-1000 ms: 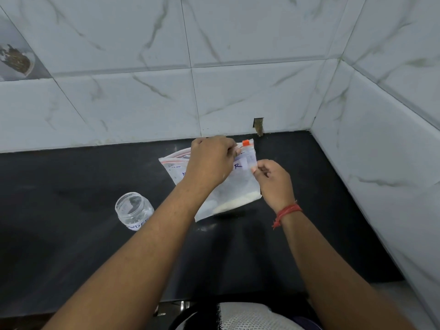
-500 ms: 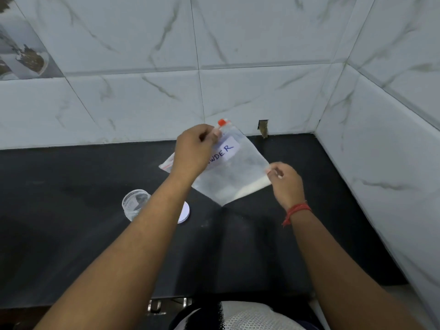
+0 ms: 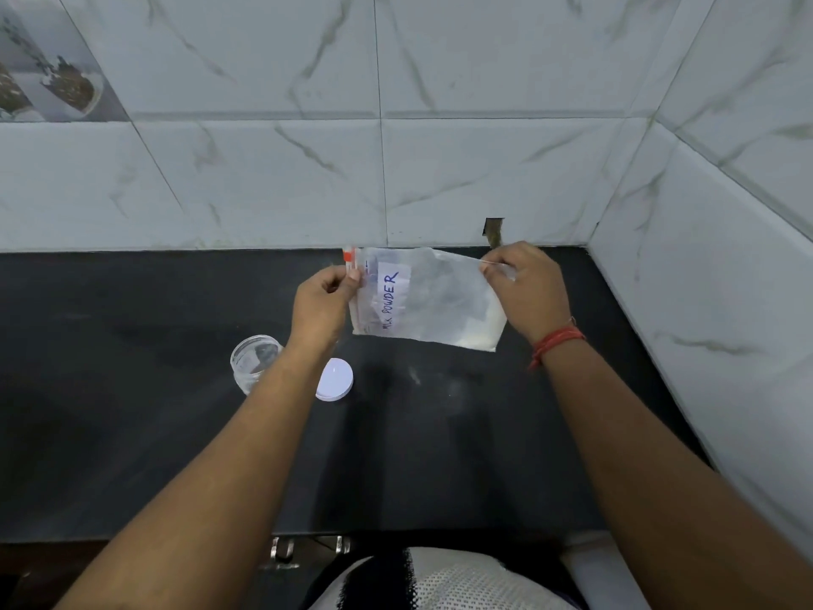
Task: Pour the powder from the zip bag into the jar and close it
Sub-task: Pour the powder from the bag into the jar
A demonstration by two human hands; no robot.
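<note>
A clear zip bag [image 3: 433, 301] labelled "MILK POWDER" hangs sideways above the black counter [image 3: 132, 411], its orange slider at the upper left. White powder lies along its lower right edge. My left hand [image 3: 323, 303] pinches the zip end by the slider. My right hand [image 3: 525, 288] pinches the opposite corner. An open clear jar [image 3: 253, 361] stands on the counter at the left, partly behind my left forearm. Its white lid [image 3: 335, 380] lies flat beside it.
Marble-tiled walls close the counter at the back and at the right. A small notch [image 3: 492, 228] sits at the base of the back wall behind the bag. The counter's front edge runs near my body.
The bag has been turned from a tilted diamond to lie sideways, stretched between both hands. My right hand rose and moved right to the far corner; my left dropped slightly.
</note>
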